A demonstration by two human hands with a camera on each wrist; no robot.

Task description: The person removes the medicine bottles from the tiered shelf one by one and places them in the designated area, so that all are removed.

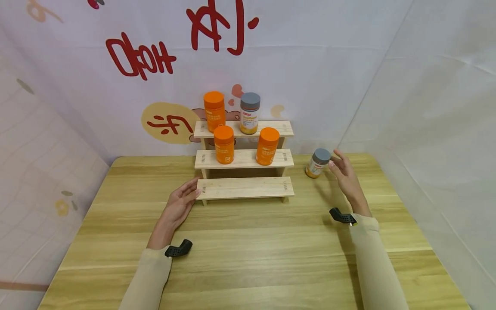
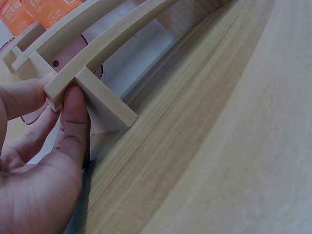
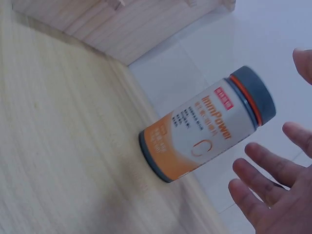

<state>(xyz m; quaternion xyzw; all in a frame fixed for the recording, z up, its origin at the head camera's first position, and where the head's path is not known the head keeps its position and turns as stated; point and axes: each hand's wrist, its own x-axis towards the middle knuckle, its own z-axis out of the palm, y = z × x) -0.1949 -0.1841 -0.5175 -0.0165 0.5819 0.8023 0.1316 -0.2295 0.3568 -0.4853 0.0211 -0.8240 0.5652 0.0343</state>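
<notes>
On the surface (image 1: 252, 258), to the right of the rack (image 1: 244, 188), the loose jar (image 1: 317, 163) stands, upright as far as I can tell. My right hand (image 1: 346, 178) is just beside it with fingers spread, holding nothing; from the right wrist, I see a gap between them and the jar. My left hand (image 1: 179, 206) pinches the left end of the rack's bottom step. Three orange jars (image 1: 224, 148) and a gray-top jar (image 1: 249, 116) sit on the top two steps, two on each. So four are up and one is down. To me, that looks like most is done, with one jar left over.
</notes>
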